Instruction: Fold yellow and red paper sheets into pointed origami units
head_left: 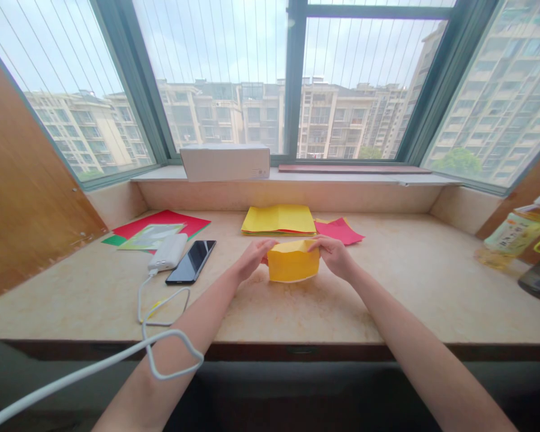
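Head view: your left hand (252, 259) and your right hand (334, 256) hold a folded sheet of golden-yellow paper (293, 261) between them, over the pale veined stone tabletop (387, 306); you cannot tell whether its lower edge touches the stone. The fingers (270, 243) of both hands are closed on the paper's upper corners, gripping it from either side. Directly behind the folded sheet lies a flat stack of bright yellow paper (279, 219), and behind it to the right is a loose pinkish-red paper sheet (339, 231). To the left of the folded sheet, a black glass smartphone (191, 261) lies just beside a white rounded power bank (168, 252), whose thin white cable (163, 308) loops toward you and across your left forearm. Farther left are a red paper sheet (162, 221), a green paper sheet (114, 240) and a pale printed sheet (150, 237), overlapping. Well to the right stands a plastic bottle of amber drink (519, 231) with a pale label. Far behind the folded sheet, a white cardboard box (225, 162) sits on the window sill (355, 176).
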`<state>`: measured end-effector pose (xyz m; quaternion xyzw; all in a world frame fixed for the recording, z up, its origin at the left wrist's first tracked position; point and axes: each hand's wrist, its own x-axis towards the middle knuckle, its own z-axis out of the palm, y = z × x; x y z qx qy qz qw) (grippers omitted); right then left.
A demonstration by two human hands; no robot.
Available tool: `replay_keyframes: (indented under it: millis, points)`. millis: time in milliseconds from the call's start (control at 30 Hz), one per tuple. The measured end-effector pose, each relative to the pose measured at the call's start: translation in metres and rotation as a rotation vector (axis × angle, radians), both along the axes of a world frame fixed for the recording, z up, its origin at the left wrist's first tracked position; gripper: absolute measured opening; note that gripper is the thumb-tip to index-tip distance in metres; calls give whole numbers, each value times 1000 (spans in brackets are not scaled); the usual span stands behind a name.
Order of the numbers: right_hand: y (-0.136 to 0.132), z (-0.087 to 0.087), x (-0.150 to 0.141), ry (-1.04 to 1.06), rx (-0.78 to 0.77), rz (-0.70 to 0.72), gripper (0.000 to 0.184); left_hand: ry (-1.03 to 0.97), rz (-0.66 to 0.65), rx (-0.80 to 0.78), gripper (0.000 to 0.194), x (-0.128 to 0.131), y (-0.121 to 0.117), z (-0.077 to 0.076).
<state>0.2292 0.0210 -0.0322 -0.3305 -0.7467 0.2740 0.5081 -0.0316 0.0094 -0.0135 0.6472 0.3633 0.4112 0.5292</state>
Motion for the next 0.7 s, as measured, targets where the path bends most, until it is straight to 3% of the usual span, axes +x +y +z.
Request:
replay_keyframes:
  millis: [167, 433, 700]
  points:
    - [-3, 6, -1, 67, -45, -23, 26, 47, -25, 19, 39, 2, -4, 5]
    - [-2, 9, -2, 169, -179, -62, 20, 105, 42, 88, 35, 6, -2, 3]
    - [-1, 12, 4, 213, -495, -17, 51, 128, 149, 194, 30, 8, 3, -7]
